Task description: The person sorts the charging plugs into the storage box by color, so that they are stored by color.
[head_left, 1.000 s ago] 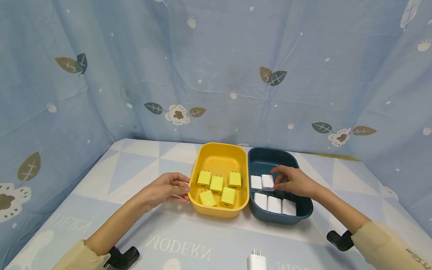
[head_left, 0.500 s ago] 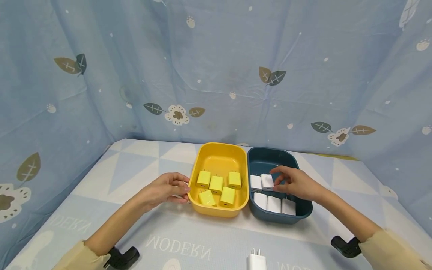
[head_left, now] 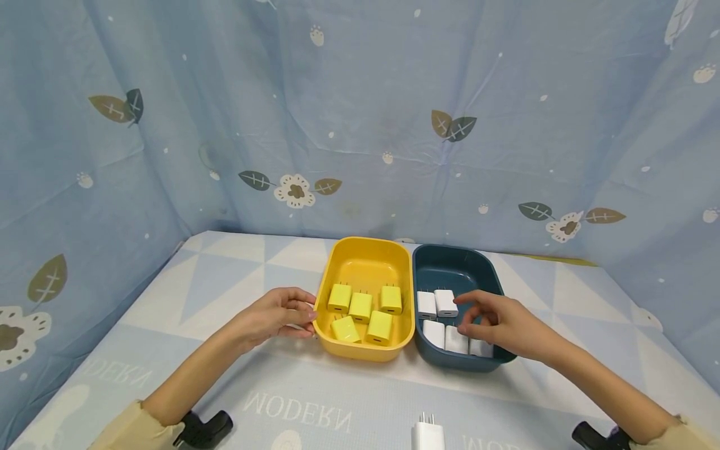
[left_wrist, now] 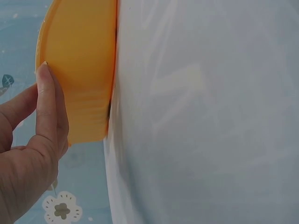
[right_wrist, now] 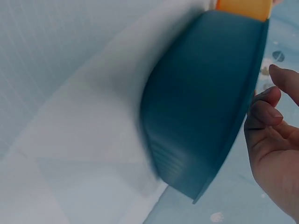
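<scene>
My left hand [head_left: 283,314] pinches the left rim of a yellow bin [head_left: 374,253]; in the left wrist view its fingertips lie against the bin's outer wall [left_wrist: 86,56]. Several yellow charger plugs [head_left: 360,307] stand inside that bin, prongs toward the back. Beside it is a dark blue bin [head_left: 450,259] with white charger plugs [head_left: 446,303], two behind and three in front. Over this bin's right side hovers my right hand [head_left: 509,322], thumb and forefinger apart with nothing between them. It partly hides the front-right white plug [head_left: 480,348].
Another white charger plug [head_left: 429,434] lies at the near edge of the view, prongs pointing away. Both bins stand side by side on a patterned tablecloth [head_left: 236,369]. A blue curtain [head_left: 360,125] hangs behind and along the sides.
My right hand has let go of the back-row white plug and drawn back toward the lower right. The left hand and both bins look nearly unmoved.
</scene>
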`<state>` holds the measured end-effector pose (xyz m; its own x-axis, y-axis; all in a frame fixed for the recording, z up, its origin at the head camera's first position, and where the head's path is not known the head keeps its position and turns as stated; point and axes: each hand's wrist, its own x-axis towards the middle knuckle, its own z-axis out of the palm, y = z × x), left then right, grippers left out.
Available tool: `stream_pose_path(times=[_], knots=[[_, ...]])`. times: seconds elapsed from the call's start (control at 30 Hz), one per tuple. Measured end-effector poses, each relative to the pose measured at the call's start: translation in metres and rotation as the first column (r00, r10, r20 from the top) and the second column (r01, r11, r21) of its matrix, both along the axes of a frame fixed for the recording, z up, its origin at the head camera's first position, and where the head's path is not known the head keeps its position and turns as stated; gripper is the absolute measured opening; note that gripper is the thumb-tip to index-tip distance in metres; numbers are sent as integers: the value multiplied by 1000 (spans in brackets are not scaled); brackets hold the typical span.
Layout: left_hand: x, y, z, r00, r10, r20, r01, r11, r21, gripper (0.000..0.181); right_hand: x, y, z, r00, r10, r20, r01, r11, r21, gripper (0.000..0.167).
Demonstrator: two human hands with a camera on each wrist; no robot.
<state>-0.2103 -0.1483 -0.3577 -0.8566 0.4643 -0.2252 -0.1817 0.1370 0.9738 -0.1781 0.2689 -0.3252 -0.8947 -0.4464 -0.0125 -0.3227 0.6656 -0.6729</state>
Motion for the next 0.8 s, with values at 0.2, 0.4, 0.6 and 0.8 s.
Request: stream_pose_path(times=[0.2,0.4,0.6,0.8], knots=[[-1,0,0,1000,2,2,-2,1000,-1,42,22,-6,6,1000,-5,2,5,998,-67,44],[-1,0,-2,1000,-3,2,3,1000,3,42,49,-12,7,999,43,-18,-45,989,-141,38],[-1,-1,-2,1000,-10,1,10,1000,11,42,69,-19,2,997,73,14,-71,991,-112,41],[0,-1,-1,1000,-8,-2,8,1000,16,42,84,-28,-11,977,104,188,-91,993,-75,42]])
